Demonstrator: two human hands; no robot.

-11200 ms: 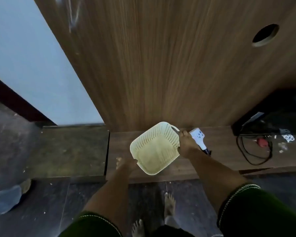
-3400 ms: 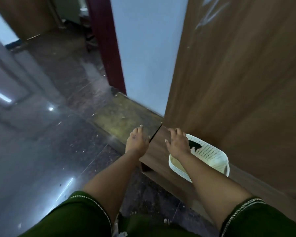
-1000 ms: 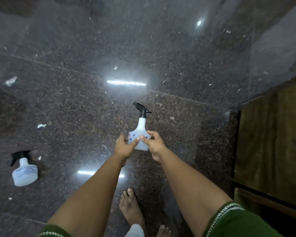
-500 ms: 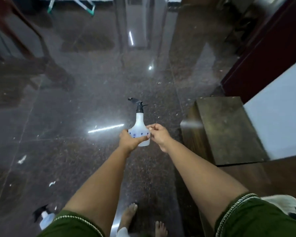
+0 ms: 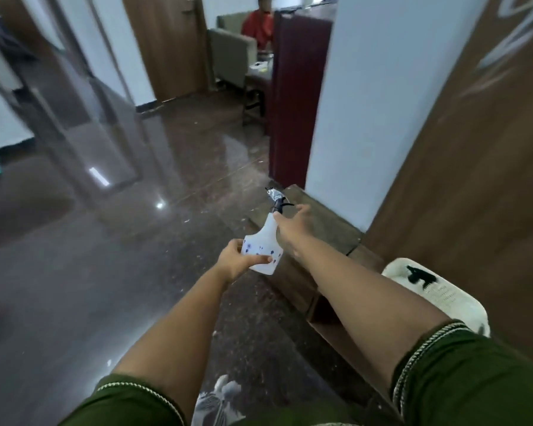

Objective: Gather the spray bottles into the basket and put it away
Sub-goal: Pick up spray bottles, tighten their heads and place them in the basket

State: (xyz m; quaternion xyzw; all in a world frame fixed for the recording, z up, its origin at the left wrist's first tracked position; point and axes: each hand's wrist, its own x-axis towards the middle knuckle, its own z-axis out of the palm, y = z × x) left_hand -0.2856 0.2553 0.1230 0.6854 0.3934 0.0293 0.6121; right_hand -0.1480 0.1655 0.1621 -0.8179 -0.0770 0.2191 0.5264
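**Bottle in left grip, basket down to the right**

Left hand (image 5: 235,260) grip is wrapped round the base of the bottle (image 5: 263,247), thumb across the front, fingers behind. Right hand (image 5: 293,226) is spread, fingers loose beside the neck, just under the black trigger (image 5: 276,198); looks like it touches the shoulder, not pinching anything. Bottle is tilted, nozzle up and away, held in the air above the floor (image 5: 120,272) and the edge of the low wooden step (image 5: 317,216).

Handling, as a guess: small white plastic bottle, light, thin walls that give a bit if squeezed, smooth and a little slippery. How full it is cannot be told. Best hold is the wide base or the narrow neck below the trigger; keep off the trigger lever so it doesn't spray. Not fragile, a short drop into the basket should be fine.

Basket (image 5: 437,298) sits low on the right on the wooden ledge against the brown panel (image 5: 474,179), well apart from the bottle. A black trigger head (image 5: 419,276) shows inside it, so one bottle seems to be in already.

In the way: the right forearm crosses between bottle and basket. White wall (image 5: 382,103) corner and panel crowd the right side. A seated person in red (image 5: 259,24) is far off in the back room, no bother. View is motion-blurred.
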